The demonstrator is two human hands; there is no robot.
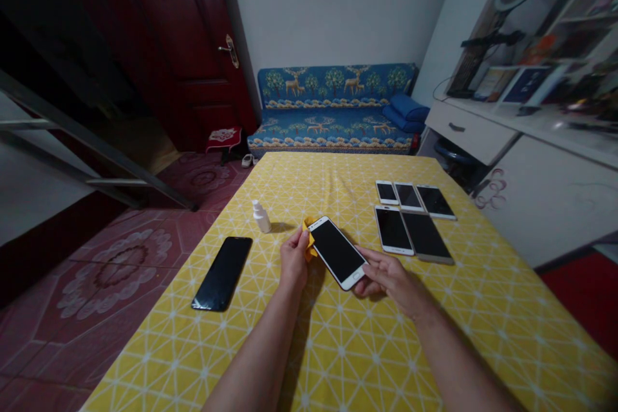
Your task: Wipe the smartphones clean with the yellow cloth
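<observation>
Hands (pixel 294 259), white smartphone (pixel 337 252) held between them

I count seven slim glass-fronted smartphones (pixel 337 252), five grouped, one apart, one held; one small white plastic spray bottle (pixel 261 217); one crumpled yellow cloth (pixel 309 239).
</observation>
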